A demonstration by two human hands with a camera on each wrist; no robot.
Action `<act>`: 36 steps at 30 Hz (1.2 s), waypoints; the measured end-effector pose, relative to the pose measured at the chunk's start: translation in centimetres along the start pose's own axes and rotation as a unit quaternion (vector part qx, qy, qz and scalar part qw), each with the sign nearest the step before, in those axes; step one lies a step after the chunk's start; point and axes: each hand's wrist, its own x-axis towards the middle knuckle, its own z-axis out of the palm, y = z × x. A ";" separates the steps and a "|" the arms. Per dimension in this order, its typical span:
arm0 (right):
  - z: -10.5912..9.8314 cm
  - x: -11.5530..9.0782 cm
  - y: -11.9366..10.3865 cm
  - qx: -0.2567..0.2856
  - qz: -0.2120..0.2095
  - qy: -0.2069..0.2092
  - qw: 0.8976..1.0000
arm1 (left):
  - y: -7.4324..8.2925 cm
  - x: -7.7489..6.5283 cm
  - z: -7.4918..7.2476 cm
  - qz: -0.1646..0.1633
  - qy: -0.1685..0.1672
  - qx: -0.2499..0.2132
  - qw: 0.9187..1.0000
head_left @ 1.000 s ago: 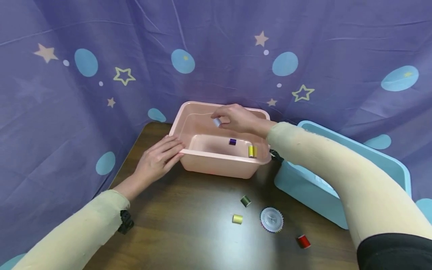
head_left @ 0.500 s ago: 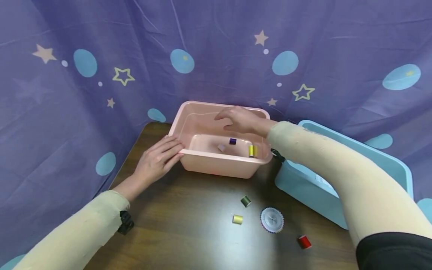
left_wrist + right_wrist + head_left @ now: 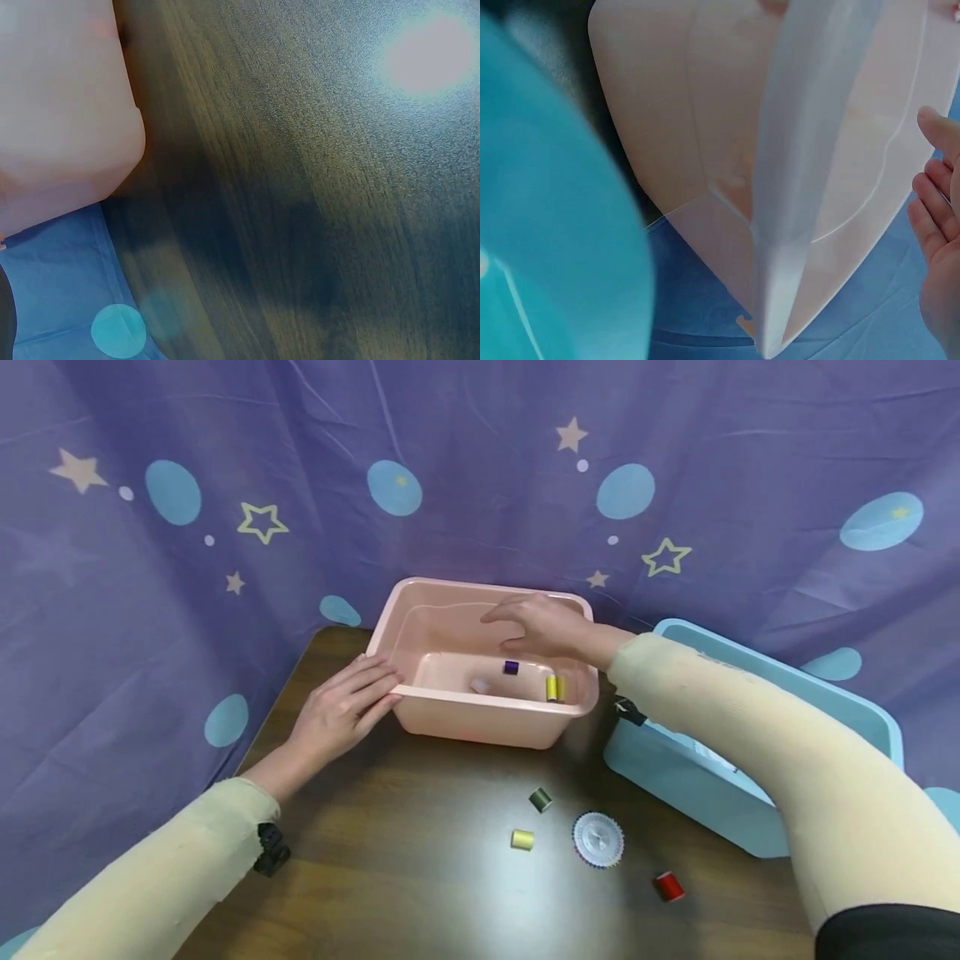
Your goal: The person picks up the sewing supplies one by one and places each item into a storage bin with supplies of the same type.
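My left hand [image 3: 339, 710] rests on the front left corner of a pink plastic basin [image 3: 480, 720], its fingers laid over the rim. My right hand [image 3: 546, 625] hovers over the basin's right side, with its fingers apart and nothing between them; the right wrist view shows this right hand [image 3: 939, 195] beside the basin wall. On the basin floor lie a pale thread spool [image 3: 480, 686], a dark purple spool [image 3: 511, 667] and a bright yellow spool [image 3: 552, 687]. In the left wrist view the outer wall of the basin [image 3: 67, 90] shows, but the left hand does not.
In front of the basin on the wooden table [image 3: 390, 860] are a green spool [image 3: 540, 800], a pale yellow spool [image 3: 522, 839], a round pin wheel [image 3: 597, 840] and a red spool [image 3: 668, 887]. A blue basin [image 3: 697, 802] stands at right, partly behind the right sleeve. A patterned curtain [image 3: 480, 477] hangs behind.
My right hand has let go of the pale spool, which dropped to the basin floor and shifted a little left. The left hand keeps its place on the rim. The head view has shifted slightly.
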 end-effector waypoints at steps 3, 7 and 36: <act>-0.2 -0.8 -0.3 0.002 0.007 0.010 1.000 | 0.0 0.1 0.1 0.002 0.002 -0.002 1.000; -0.4 -2.0 -0.6 -0.001 0.012 0.028 1.000 | -0.1 0.1 0.2 0.003 0.007 -0.006 1.000; 0.4 -11.3 -6.7 0.032 -0.090 0.121 0.988 | -0.2 0.0 0.5 -0.002 0.012 -0.008 1.000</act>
